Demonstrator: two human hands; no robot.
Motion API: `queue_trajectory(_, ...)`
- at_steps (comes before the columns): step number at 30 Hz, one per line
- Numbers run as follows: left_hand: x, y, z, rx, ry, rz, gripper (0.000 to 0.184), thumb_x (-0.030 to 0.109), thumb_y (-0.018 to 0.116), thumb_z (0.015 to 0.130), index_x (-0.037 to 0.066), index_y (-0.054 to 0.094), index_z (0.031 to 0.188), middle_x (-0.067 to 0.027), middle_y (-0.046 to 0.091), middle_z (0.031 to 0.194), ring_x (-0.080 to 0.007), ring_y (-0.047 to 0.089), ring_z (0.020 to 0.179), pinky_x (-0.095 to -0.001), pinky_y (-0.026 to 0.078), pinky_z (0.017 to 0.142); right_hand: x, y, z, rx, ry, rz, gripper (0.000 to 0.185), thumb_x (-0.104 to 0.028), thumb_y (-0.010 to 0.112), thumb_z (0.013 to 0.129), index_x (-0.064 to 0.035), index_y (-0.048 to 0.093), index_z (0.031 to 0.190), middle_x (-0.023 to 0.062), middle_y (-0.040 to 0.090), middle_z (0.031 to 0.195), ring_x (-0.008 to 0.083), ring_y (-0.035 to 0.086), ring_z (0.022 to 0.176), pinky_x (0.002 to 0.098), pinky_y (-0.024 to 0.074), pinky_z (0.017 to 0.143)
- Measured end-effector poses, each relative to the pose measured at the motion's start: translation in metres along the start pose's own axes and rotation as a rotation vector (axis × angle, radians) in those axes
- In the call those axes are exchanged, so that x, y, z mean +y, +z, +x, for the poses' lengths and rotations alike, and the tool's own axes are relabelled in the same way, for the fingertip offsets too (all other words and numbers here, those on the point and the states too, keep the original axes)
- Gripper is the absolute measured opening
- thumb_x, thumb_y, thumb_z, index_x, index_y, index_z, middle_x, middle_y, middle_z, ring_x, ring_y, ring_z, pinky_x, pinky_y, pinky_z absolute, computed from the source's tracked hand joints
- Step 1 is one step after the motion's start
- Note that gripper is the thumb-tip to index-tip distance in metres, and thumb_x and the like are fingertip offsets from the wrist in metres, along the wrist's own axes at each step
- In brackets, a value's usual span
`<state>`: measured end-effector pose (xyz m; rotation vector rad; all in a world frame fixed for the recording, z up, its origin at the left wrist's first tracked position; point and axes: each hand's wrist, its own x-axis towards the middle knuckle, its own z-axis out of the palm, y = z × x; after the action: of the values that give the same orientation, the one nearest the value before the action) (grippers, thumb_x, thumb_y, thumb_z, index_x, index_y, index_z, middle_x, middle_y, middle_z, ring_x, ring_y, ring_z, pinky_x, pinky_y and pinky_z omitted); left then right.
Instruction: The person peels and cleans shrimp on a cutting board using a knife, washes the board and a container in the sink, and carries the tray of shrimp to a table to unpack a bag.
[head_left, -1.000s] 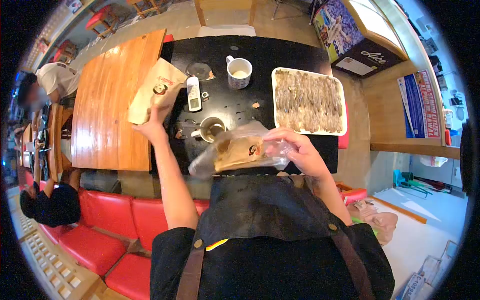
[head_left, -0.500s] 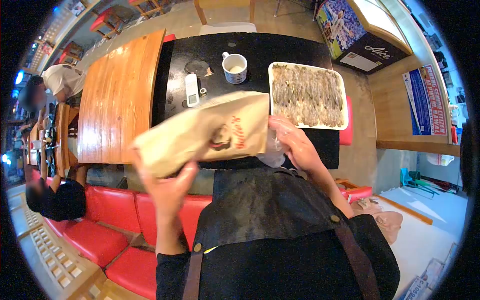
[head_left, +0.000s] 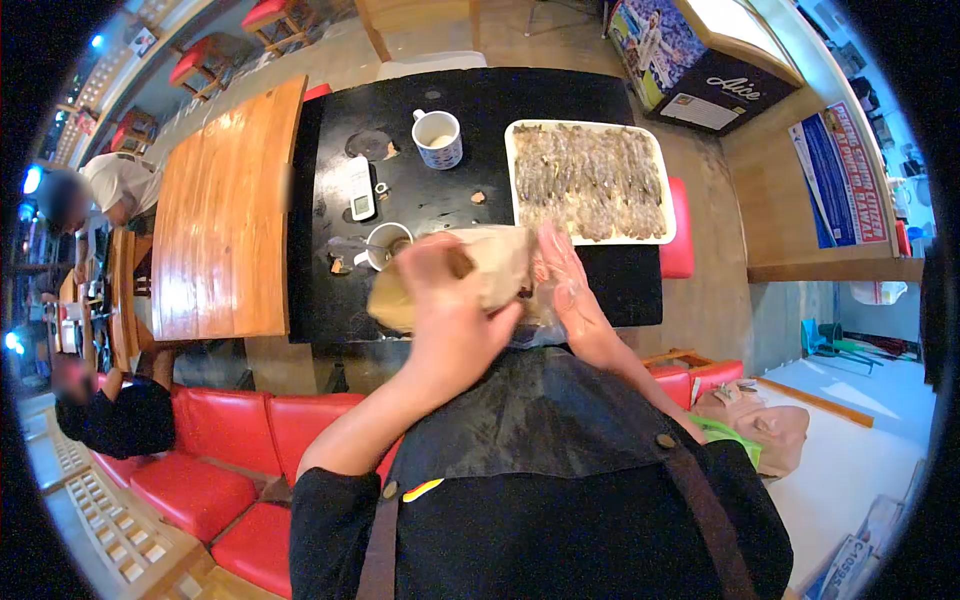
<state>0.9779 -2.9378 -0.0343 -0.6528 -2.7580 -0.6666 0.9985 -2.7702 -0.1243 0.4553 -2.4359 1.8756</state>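
Note:
A brown paper bag [head_left: 500,262] is bunched up between my hands, low over the near edge of the black table. My left hand [head_left: 450,315] is closed around it, thumb on the near side and fingers blurred over the top. Against the bag's right end lies my right hand [head_left: 575,300], its fingers stretched out and pointing away from me. Clear, shiny plastic covers that hand. Just beyond it is a white tray [head_left: 515,190] with rows of greyish-brown pieces, perhaps shrimp. A mug [head_left: 388,240] with something like a spoon in it stands beside the bag's left end.
Farther back on the black table [head_left: 470,100] are a patterned mug [head_left: 438,140] with pale contents and a white handheld device [head_left: 360,187]. A wooden table [head_left: 225,220] adjoins at left. Red seats [head_left: 225,430] run along the near left side. Two people are at far left.
The bag, earlier stretched wide with its red print showing, is now bunched smaller and lower. My left hand has moved right, toward my right hand, whose fingers have straightened. The spoon mug has come into view.

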Motion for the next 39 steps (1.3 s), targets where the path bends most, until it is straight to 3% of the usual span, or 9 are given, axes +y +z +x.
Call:
queue_trajectory(3, -0.004, 0.058, -0.011, -0.426, -0.131, -0.072, 0.043, 0.02, 0.071, 0.063, -0.003, 0.06, 0.098, -0.0258, 0.04, 0.119, -0.0442, 0.033, 0.114, -0.0524, 0.037, 0.09, -0.013, -0.008, -0.002, -0.041, 0.09, 0.084, 0.056, -0.04, 0.019, 0.099, -0.0044, 0.027, 0.142, 0.0118, 0.018, 0.151, 0.029, 0.012, 0.14, 0.044, 0.0034, 0.112)
queue_trajectory(6, -0.02, 0.103, -0.018, -0.294, 0.101, -0.09, 0.045, 0.025, 0.07, 0.068, -0.003, 0.06, 0.102, -0.0279, 0.044, 0.122, -0.0443, 0.038, 0.115, -0.0525, 0.04, 0.091, -0.007, -0.005, -0.005, -0.098, 0.103, 0.222, 0.053, -0.035, 0.019, 0.1, -0.003, 0.034, 0.139, 0.0122, 0.028, 0.147, 0.0257, 0.02, 0.138, 0.0408, 0.0053, 0.112)
queue_trajectory(9, -0.002, 0.037, 0.015, -1.054, -0.064, -0.059, 0.047, 0.029, 0.069, 0.073, -0.003, 0.058, 0.106, -0.0261, 0.052, 0.117, -0.0424, 0.049, 0.107, -0.0497, 0.041, 0.092, 0.011, -0.003, -0.015, 0.053, 0.175, 0.377, 0.048, -0.031, 0.022, 0.1, -0.0018, 0.044, 0.131, 0.0139, 0.049, 0.128, 0.0236, 0.043, 0.12, 0.0356, 0.0262, 0.105)
queue_trajectory(12, -0.038, -0.029, 0.038, -0.91, 0.059, -0.382, 0.028, 0.023, 0.063, 0.082, 0.001, 0.062, 0.1, -0.0172, 0.063, 0.097, -0.0309, 0.061, 0.094, -0.0379, 0.047, 0.086, 0.011, -0.03, -0.019, 0.206, 0.353, 0.409, 0.045, -0.031, 0.025, 0.1, -0.0011, 0.053, 0.119, 0.0113, 0.058, 0.107, 0.0196, 0.053, 0.099, 0.0312, 0.0379, 0.092)
queue_trajectory(15, -0.123, -0.047, 0.047, -0.483, -0.422, -0.422, 0.021, 0.011, 0.062, 0.081, 0.0, 0.061, 0.099, -0.0101, 0.064, 0.087, -0.0178, 0.061, 0.08, -0.03, 0.05, 0.074, 0.03, -0.046, -0.028, 0.307, 0.338, 0.183, 0.047, -0.033, 0.026, 0.1, -0.0014, 0.06, 0.1, 0.0062, 0.058, 0.09, 0.0149, 0.053, 0.082, 0.0272, 0.0416, 0.078)
queue_trajectory(20, -0.242, -0.011, -0.014, 0.088, -0.639, -0.345, 0.054, 0.018, 0.073, 0.074, 0.002, 0.049, 0.12, -0.0093, 0.056, 0.104, -0.0156, 0.052, 0.097, -0.0313, 0.044, 0.083, 0.032, -0.058, -0.04, 0.397, 0.451, 0.139, 0.048, -0.037, 0.028, 0.1, -0.0026, 0.06, 0.093, -0.0006, 0.046, 0.069, 0.0078, 0.043, 0.062, 0.0222, 0.0348, 0.057)
queue_trajectory(25, -0.246, 0.052, -0.052, -0.195, -0.668, -0.399, 0.06, 0.023, 0.077, 0.071, 0.001, 0.052, 0.121, -0.0127, 0.055, 0.118, -0.0198, 0.051, 0.11, -0.0326, 0.04, 0.093, 0.042, -0.05, -0.036, 0.494, 0.474, 0.266, 0.047, -0.039, 0.03, 0.099, -0.003, 0.059, 0.091, -0.0026, 0.043, 0.065, 0.0063, 0.039, 0.057, 0.0218, 0.0311, 0.051)
queue_trajectory(32, -0.281, 0.097, 0.01, -0.279, -0.451, -0.571, 0.028, 0.007, 0.064, 0.073, 0.005, 0.066, 0.102, -0.0082, 0.066, 0.093, -0.0137, 0.06, 0.086, -0.0282, 0.048, 0.077, 0.048, -0.041, -0.024, 0.505, 0.452, 0.192, 0.043, -0.034, 0.031, 0.099, -0.0025, 0.059, 0.09, -0.0024, 0.042, 0.061, 0.0058, 0.037, 0.053, 0.0211, 0.0292, 0.049)
queue_trajectory(39, -0.28, 0.112, 0.103, -0.37, -0.235, -0.458, 0.061, 0.008, 0.064, 0.067, 0.011, 0.038, 0.123, 0.0006, 0.042, 0.06, -0.0126, 0.044, 0.053, -0.0276, 0.037, 0.052, 0.03, -0.044, -0.031, 0.617, 0.592, 0.182, 0.041, -0.033, 0.033, 0.099, -0.003, 0.06, 0.091, -0.003, 0.043, 0.064, 0.0054, 0.037, 0.055, 0.0209, 0.0292, 0.051)
